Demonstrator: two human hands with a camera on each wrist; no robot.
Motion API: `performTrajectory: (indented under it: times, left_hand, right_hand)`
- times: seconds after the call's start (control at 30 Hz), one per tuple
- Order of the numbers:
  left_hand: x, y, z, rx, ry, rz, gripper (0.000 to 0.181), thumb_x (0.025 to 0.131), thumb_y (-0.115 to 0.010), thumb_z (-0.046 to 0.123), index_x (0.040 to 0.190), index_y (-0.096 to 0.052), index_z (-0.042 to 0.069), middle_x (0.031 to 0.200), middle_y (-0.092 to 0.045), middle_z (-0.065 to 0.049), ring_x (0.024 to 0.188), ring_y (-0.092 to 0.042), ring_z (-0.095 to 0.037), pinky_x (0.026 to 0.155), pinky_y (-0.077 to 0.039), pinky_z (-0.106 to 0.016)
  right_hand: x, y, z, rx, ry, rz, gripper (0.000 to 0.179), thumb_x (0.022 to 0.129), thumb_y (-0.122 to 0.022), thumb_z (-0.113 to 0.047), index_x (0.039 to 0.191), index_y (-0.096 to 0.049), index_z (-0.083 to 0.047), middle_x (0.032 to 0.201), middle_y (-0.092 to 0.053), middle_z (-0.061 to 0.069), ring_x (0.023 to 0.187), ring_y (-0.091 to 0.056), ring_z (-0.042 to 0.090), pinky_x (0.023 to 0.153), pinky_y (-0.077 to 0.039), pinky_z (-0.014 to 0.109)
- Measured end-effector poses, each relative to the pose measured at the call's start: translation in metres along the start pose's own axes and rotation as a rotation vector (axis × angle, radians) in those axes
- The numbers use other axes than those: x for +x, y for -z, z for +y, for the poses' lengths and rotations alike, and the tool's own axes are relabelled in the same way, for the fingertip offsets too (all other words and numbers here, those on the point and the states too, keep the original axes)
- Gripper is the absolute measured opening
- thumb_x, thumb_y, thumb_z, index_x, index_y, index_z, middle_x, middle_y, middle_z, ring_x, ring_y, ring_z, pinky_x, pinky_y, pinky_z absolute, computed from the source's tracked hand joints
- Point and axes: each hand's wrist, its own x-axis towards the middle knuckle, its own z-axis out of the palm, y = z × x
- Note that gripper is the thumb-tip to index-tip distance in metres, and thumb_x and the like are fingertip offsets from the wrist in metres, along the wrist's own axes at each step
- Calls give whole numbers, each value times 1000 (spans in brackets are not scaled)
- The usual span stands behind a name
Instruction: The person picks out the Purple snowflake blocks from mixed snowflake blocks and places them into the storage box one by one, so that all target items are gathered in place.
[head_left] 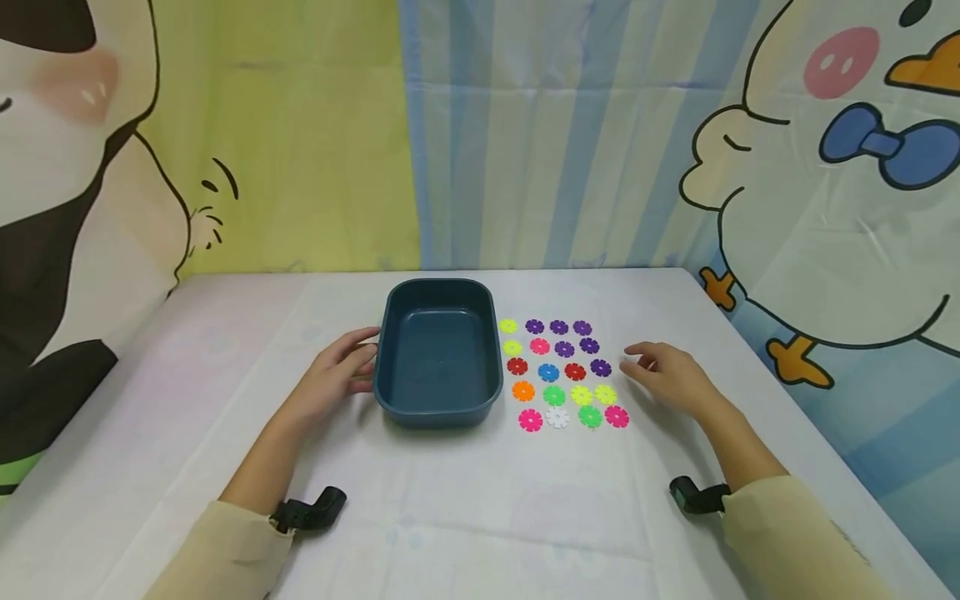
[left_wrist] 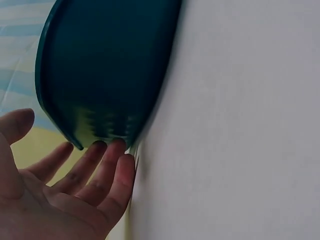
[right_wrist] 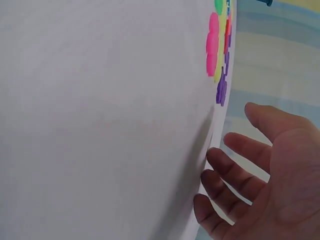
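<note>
A dark teal rectangular basin (head_left: 438, 412) stands upright near the middle of the table, its inside bare. At its left wall is my left hand (head_left: 333, 375), fingers loosely extended; in the left wrist view the fingertips (left_wrist: 117, 145) come right up to the basin's side. To the basin's right, flat flower-shaped discs lie in rough rows: purple (head_left: 564, 349), red (head_left: 575, 372), yellow (head_left: 581, 395), green (head_left: 590, 416), pink (head_left: 530, 420), orange (head_left: 523, 391), blue (head_left: 548, 372) and white (head_left: 557, 417). Just right of them hovers my right hand (head_left: 667, 375), fingers relaxed, holding nothing.
A white cloth covers the table (head_left: 465, 517). Striped and yellow curtains (head_left: 300, 150) with large cartoon animals hang behind and at both sides. A black camera mount sits on each wrist, the left one (head_left: 318, 508) and the right one (head_left: 693, 497) both above the cloth.
</note>
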Motion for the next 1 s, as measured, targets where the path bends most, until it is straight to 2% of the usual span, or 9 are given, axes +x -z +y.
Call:
performTrajectory:
  times: [0.13,0.27,0.4,0.63,0.87,1.0]
  left_hand:
    - [1,-5,-1,6,15,11,59,110,-49,31,163,-29,11,156,-44,-27,128,-60,-39,89,-59,-26]
    - [1,-9,-1,59,30,11,63,108,-54,28,164,-27,15,159,-41,-25,138,-53,-42,101,-57,-41]
    - [0,-11,-1,77,20,24,66,107,-57,23,165,-25,17,160,-40,-24,141,-50,-43,107,-51,-53]
    - [0,-13,-2,52,6,37,66,106,-57,19,164,-26,19,159,-42,-22,141,-51,-41,106,-52,-50]
    - [0,-14,-1,47,34,46,65,106,-57,22,164,-27,22,159,-43,-19,141,-51,-39,109,-49,-53]
    - [1,-14,-2,37,41,52,69,106,-57,20,165,-22,21,160,-41,-22,143,-49,-40,110,-48,-54]
  right_hand:
    - [8,-4,-6,41,-33,-29,53,100,-64,-42,138,-63,-5,113,-63,20,99,-57,31,76,-54,34]
    - [12,-8,-11,53,-59,-48,52,98,-68,-40,136,-65,-5,112,-62,20,99,-56,30,75,-53,32]
    - [16,-12,-15,31,-40,-48,50,95,-72,-38,133,-67,-6,112,-60,19,99,-56,31,76,-53,34]
    - [17,-18,-19,10,-30,-37,40,95,-73,-28,130,-68,-9,116,-59,21,103,-56,35,88,-56,48]
    - [19,-18,-22,69,-64,-42,38,95,-75,-25,125,-63,-4,119,-61,20,106,-57,34,96,-55,49]
    - [20,-18,-25,89,-91,-47,40,95,-75,-24,125,-58,-5,112,-61,19,102,-58,32,94,-57,46]
